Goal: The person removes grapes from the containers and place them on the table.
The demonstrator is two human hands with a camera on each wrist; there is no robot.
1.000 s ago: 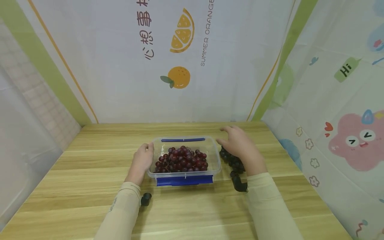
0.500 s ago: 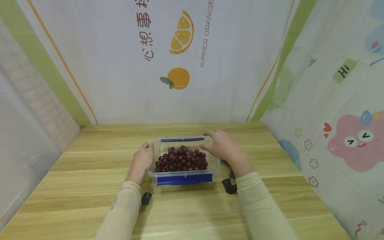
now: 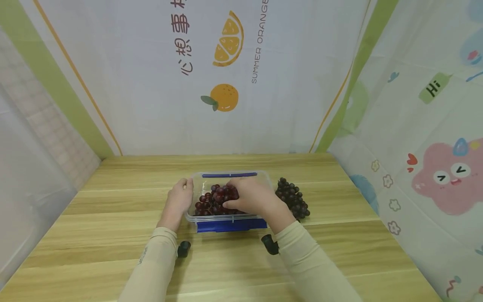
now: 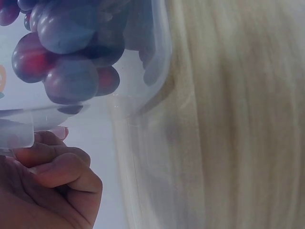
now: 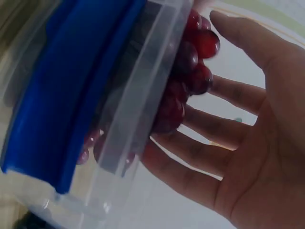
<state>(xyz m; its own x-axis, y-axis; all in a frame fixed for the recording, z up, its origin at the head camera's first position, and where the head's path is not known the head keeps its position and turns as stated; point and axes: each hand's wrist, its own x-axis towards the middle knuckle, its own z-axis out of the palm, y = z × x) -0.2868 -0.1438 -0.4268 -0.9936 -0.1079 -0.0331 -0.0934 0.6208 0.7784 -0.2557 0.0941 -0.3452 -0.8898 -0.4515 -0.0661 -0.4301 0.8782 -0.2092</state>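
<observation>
A clear plastic food container [image 3: 233, 217] with blue clip flaps stands on the table, with a bunch of red grapes [image 3: 206, 203] inside. My left hand [image 3: 179, 200] grips the container's left rim; its bent fingers [image 4: 64, 167] show against that edge in the left wrist view. Over the container's right half, my right hand [image 3: 252, 198] reaches in and covers part of the bunch. Its fingers [image 5: 209, 124] are spread and fairly straight at the grapes in the right wrist view, thumb apart from them.
Just right of the container, a bunch of black grapes [image 3: 293, 199] lies on the wooden table [image 3: 124, 201]. Black camera mounts [image 3: 270, 244] stick out from both wrists. Printed cloth hangs behind and at the sides.
My right hand has moved left from above the black grapes into the container, onto the red grapes. The black grapes are uncovered. My left hand stays at the rim.
</observation>
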